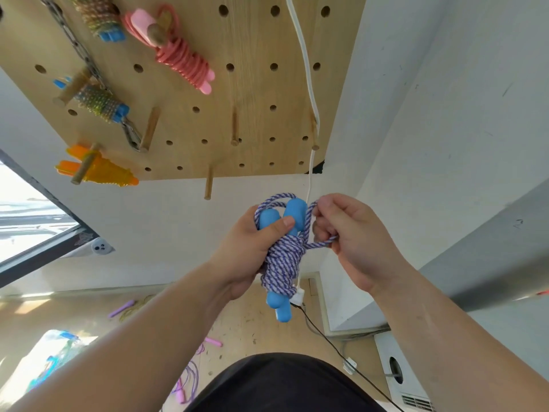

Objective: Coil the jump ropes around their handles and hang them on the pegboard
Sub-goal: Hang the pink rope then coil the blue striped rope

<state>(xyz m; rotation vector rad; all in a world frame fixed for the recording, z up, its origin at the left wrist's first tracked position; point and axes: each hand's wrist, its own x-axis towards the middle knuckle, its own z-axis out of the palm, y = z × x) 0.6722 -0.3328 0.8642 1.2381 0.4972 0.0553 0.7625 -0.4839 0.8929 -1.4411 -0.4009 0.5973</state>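
Left hand (252, 248) grips our coiled rope (282, 260) by its handles (292, 214); right hand (347, 233) pinches the loose loop for tucking.

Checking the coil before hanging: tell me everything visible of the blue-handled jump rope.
The blue-handled jump rope has two smooth blue handles side by side and a braided purple-and-white cord wound around their middle. The left hand grips the bundle; the right hand pinches a loose loop beside it.
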